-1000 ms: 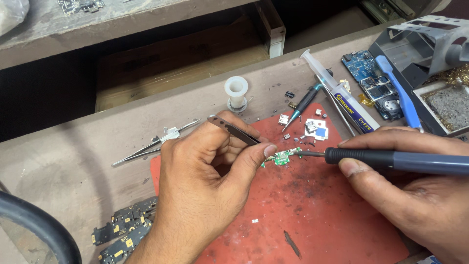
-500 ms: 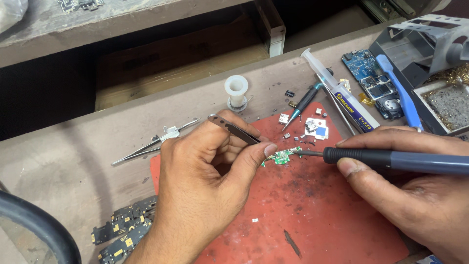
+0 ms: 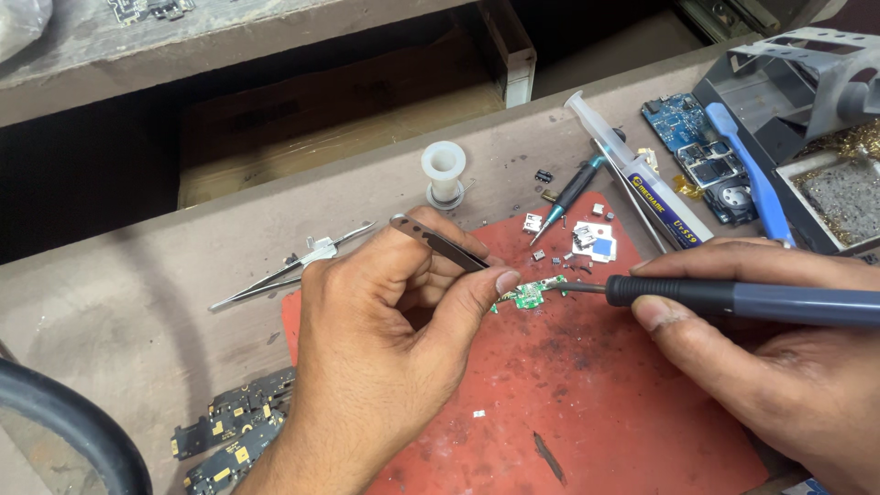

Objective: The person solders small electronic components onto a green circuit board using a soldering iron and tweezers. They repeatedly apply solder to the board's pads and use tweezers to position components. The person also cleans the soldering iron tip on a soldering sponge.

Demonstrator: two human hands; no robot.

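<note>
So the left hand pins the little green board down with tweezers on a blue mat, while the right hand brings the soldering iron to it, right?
Almost. The mat is red, not blue, as the head view shows. The rest holds: the left hand pins the little green board with tweezers, and the right hand brings the soldering iron to it.

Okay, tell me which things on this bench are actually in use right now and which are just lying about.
In use:
- left hand pinching tweezers
- right hand holding soldering iron
- small green circuit board, iron tip on it
- red mat underneath

Lying about:
- second tweezers
- white spool
- syringe
- blue circuit board
- black flex boards
</note>
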